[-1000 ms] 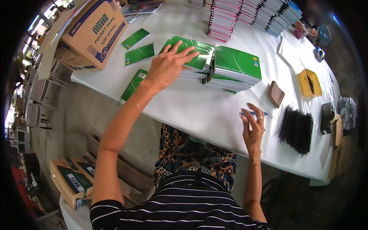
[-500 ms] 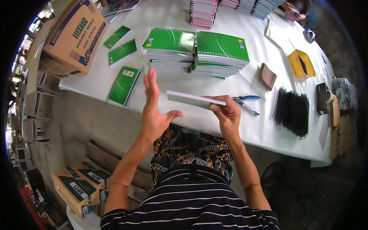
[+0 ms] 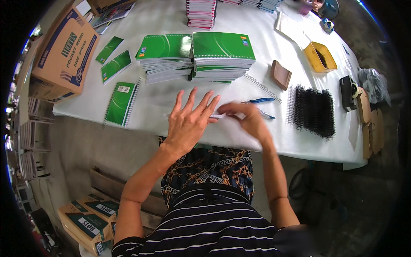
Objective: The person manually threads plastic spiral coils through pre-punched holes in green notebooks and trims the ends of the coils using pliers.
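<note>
Left hand (image 3: 188, 125) at pad (image 3: 216, 115); tub (image 3: 314, 64) holds dark bits (image 3: 320, 56).

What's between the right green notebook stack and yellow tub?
In the head view, a curved brown block lies between the notebook stack and tub; a silvery spiral coil runs nearer you.

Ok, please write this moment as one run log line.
left hand: open, at thin pad; right hand: blurred, at pad's right end; pliers: on table, beside right hand; green notebook stacks: beyond hands
</note>
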The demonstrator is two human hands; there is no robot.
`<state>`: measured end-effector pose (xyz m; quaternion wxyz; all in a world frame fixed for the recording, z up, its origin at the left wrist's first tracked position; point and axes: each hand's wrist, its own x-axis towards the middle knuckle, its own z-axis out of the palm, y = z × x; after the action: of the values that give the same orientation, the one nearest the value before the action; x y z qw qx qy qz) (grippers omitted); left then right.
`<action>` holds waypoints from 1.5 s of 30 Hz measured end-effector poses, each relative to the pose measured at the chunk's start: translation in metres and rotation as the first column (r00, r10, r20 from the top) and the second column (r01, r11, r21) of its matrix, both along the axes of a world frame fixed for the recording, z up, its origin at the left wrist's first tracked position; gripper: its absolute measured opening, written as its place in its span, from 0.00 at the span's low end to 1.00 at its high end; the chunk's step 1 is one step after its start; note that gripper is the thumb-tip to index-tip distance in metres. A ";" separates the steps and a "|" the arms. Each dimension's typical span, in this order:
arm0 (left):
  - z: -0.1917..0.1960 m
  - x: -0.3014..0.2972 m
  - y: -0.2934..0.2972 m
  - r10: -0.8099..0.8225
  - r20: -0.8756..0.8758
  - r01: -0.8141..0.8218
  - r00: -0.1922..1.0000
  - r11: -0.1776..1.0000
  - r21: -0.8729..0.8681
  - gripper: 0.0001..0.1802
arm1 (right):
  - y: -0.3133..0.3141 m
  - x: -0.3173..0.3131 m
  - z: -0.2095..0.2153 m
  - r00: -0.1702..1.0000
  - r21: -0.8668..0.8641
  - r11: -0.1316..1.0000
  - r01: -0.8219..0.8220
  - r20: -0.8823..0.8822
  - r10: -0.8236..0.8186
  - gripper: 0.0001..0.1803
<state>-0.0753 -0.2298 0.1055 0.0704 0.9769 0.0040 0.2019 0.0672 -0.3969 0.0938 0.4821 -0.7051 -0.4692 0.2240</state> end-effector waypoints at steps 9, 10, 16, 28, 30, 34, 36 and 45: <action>0.003 0.023 -0.003 -0.058 -0.007 0.058 0.998 0.998 -0.002 0.34 | -0.014 0.095 -0.019 0.644 0.107 0.874 0.473 0.635 -0.427 0.12; 0.001 0.022 -0.003 -0.049 -0.017 0.049 0.999 0.999 -0.007 0.34 | -0.019 0.085 -0.009 0.728 0.096 0.884 0.457 0.531 -0.434 0.12; 0.000 0.019 -0.001 -0.029 -0.051 0.028 0.998 1.000 -0.012 0.35 | -0.020 0.000 0.036 0.940 0.155 0.963 0.222 0.229 -0.254 0.16; 0.007 0.020 -0.002 -0.048 -0.068 0.048 0.997 0.999 -0.004 0.36 | -0.025 0.008 0.036 0.996 -0.225 0.974 0.027 0.091 -0.006 0.12; 0.008 0.021 -0.002 -0.050 -0.068 0.050 0.996 0.999 0.000 0.36 | -0.022 -0.002 0.041 0.961 -0.171 0.980 0.107 0.270 -0.058 0.10; 0.008 0.021 -0.002 -0.046 -0.081 0.045 0.996 0.999 -0.012 0.35 | -0.022 0.000 0.038 0.853 -0.097 0.993 0.073 0.523 -0.012 0.11; 0.006 0.021 -0.001 -0.049 -0.091 0.047 0.995 0.999 -0.023 0.34 | -0.022 0.000 0.041 0.867 -0.165 0.984 0.061 0.498 0.029 0.10; 0.007 0.024 0.000 -0.064 -0.114 0.057 0.991 0.996 -0.063 0.33 | -0.020 0.006 0.038 0.779 -0.081 0.997 -0.022 0.623 0.067 0.11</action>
<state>-0.0511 -0.2300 0.1130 0.1053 0.9841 -0.0157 0.1422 0.0735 -0.4172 0.1320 0.2693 -0.7444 -0.6109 0.0051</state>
